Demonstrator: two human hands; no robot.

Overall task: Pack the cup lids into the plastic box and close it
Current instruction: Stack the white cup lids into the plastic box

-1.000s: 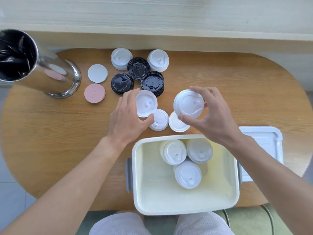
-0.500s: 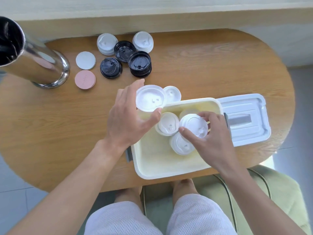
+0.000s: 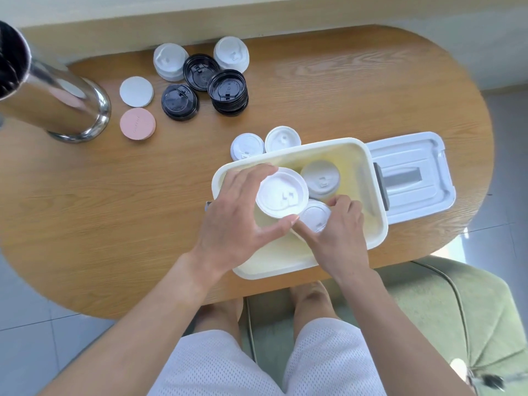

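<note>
Lids: a white lid (image 3: 281, 194) sits pinched between the left hand (image 3: 237, 221)'s thumb and fingers, over the open box (image 3: 371, 232). Just right of that thumb, the right hand (image 3: 338, 238) grasps a second lid (image 3: 315, 215) inside the box. Beyond the fingers, another lid (image 3: 321, 178) lies inside; the box cover (image 3: 411, 178) rests farther right.

White and black lids (image 3: 227, 91), cream box (image 3: 377, 224), pink disc (image 3: 137, 124).
</note>
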